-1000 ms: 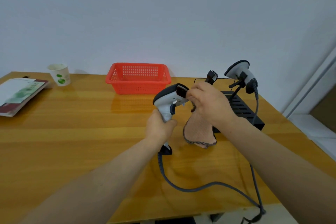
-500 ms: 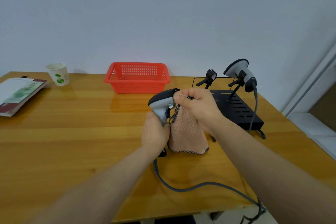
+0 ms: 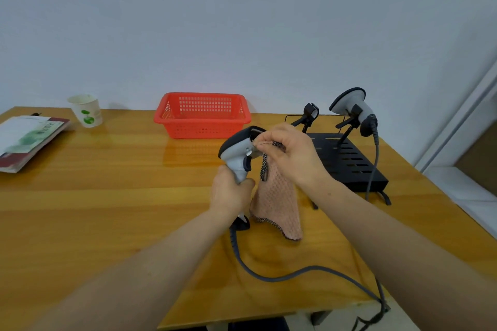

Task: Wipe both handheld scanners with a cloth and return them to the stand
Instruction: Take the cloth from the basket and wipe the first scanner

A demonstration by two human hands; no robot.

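The paper cup (image 3: 86,111) at the far left of the counter (image 3: 94,196) carries a green leaf-like print. The booklet (image 3: 27,140) lying beside it shows a green picture and a dark red edge; the characters on its cover are too small to read.

The left hand (image 3: 230,191) reaches in from the lower left and is clenched round the handle of a grey and black scanner (image 3: 238,152). It holds the scanner upright above the counter with the head pointing right. A grey cable (image 3: 295,274) drops from the base of the handle, curves across the counter and goes over the near edge at the right.

The right hand (image 3: 291,154) comes in from the lower right with the wrist bent. Its fingers and thumb pinch the top edge of a pink cloth (image 3: 278,204) with a dark stitched border, and they hold that edge against the front of the scanner's head. The rest of the cloth hangs between the two hands, just right of the handle. Whether its lower corner touches the counter I cannot tell.

Just behind the right hand sits the black slotted stand (image 3: 347,161). Its right clip carries the second scanner (image 3: 352,105), head up, with its cable hanging down the stand's right side. The left clip (image 3: 309,113) stands bare. A red basket (image 3: 201,127) sits beyond the held scanner, near the wall.
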